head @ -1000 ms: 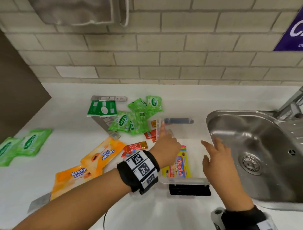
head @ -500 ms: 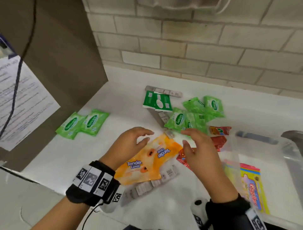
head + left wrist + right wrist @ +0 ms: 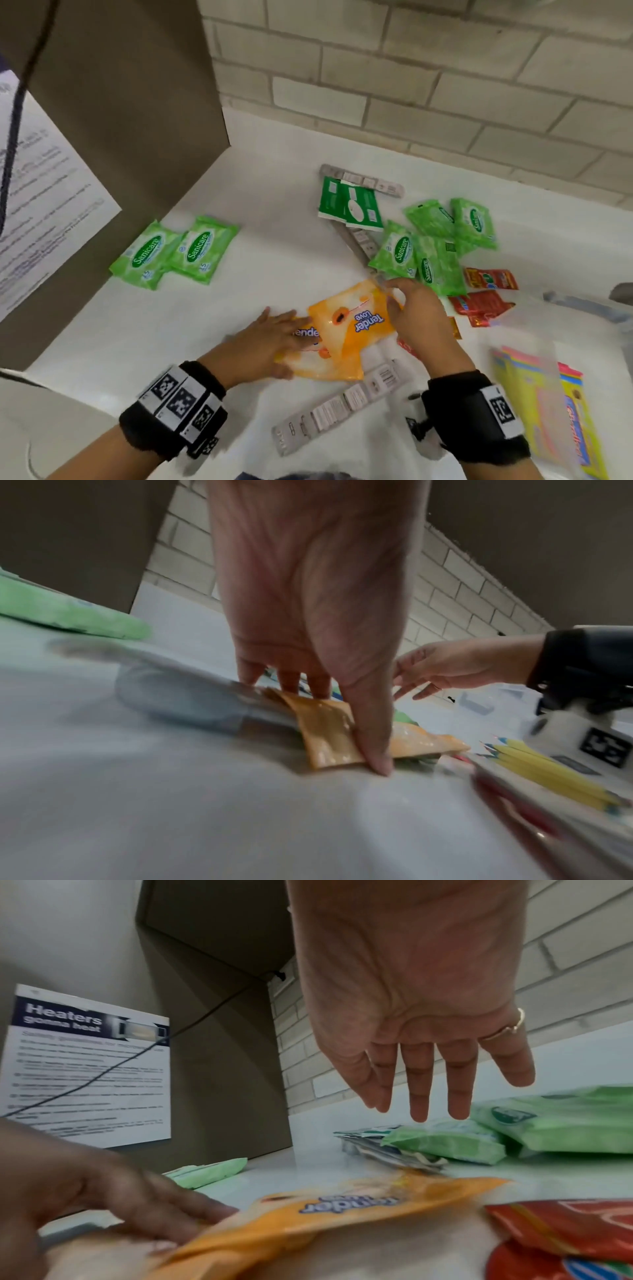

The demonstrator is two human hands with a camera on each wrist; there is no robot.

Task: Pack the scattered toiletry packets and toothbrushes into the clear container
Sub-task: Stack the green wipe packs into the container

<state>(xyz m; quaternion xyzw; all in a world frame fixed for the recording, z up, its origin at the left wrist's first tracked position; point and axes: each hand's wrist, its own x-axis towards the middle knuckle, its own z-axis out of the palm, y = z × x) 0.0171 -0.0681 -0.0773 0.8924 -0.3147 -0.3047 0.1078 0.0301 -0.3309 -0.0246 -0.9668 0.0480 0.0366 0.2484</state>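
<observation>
Left hand [image 3: 263, 342] flat on the orange packets [image 3: 346, 329], right hand [image 3: 416, 313] loose-fingered over them — clear container [image 3: 534, 329] blurred, cut off at the white counter's [image 3: 274, 274] right edge

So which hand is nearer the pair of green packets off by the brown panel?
Left. The left hand lies flat on the orange packets, just right of and nearer than the green pair. The right hand is farther right, beyond the orange packets.

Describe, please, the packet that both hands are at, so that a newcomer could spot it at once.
On the white counter, find the two hands in front of the green packets. Between them lies the orange packet, the upper of two overlapping, marked "Tender Love".
</observation>
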